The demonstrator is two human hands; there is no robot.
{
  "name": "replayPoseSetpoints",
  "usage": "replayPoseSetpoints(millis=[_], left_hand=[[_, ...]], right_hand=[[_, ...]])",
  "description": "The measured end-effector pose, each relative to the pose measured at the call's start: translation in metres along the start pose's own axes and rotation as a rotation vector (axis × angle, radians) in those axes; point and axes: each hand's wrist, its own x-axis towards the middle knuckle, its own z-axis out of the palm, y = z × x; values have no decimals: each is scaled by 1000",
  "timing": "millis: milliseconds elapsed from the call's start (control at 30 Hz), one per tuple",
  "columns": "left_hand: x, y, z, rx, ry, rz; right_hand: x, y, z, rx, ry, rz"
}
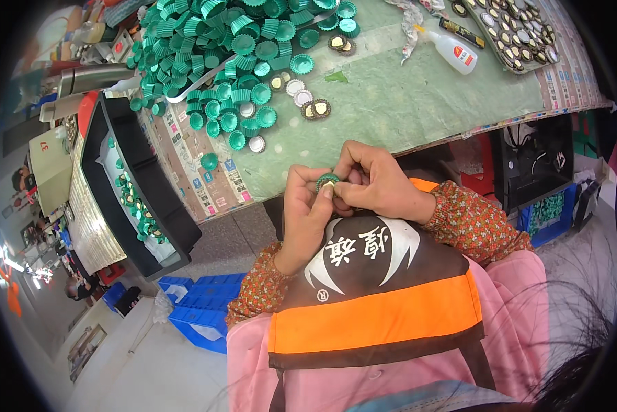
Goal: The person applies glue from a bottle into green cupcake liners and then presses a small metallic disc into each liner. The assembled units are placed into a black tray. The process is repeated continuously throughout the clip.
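A small green crimped cap [327, 178] is held at the table's near edge, above my lap. My left hand [303, 213] pinches it from the left, thumb pressed to its side. Bent over it from the right, my right hand [380, 182] has thumb and finger closed at the cap. A pale bit shows at the cap's lower edge, partly hidden by the fingertips. Beyond my hands lie several dark caps with pale discs [316, 108] and some white caps [302, 97]. A large heap of green caps [198, 51] covers the table's far left.
A white squeeze bottle [454, 53] lies far right, beside a black tube [462, 32]. A tray of dark caps [490, 41] stands behind it. At left is a black bin [158, 189] with caps inside. Blue crates [209, 299] sit on the floor.
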Motion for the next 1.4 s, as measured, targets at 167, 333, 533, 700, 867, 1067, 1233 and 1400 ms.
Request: replayPoseSetpoints(millis=[167,333,533,700,867,1067,1233,1400], left_hand=[[2,8,3,-51,76,-37],[4,7,2,-9,71,-44],[8,3,-5,2,75,-11],[2,23,-29,-162,218,66],[-26,80,-134,-453,403,619],[-40,92,-168,-582,555,730],[-15,74,-136,248,768,503],[9,64,-124,1268,750,428]], right_hand=[[10,-10,-17,102,-14,133],[8,-4,-6,-213,24,-98],[10,-6,5,-326,85,-99],[13,-21,-7,-411,60,-214],[14,-49,-80,-768,624,-473],[25,-59,-125,-1393,929,-476],[38,-61,-116,-1574,1054,-399],[31,-64,-134,-1679,1003,-415]])
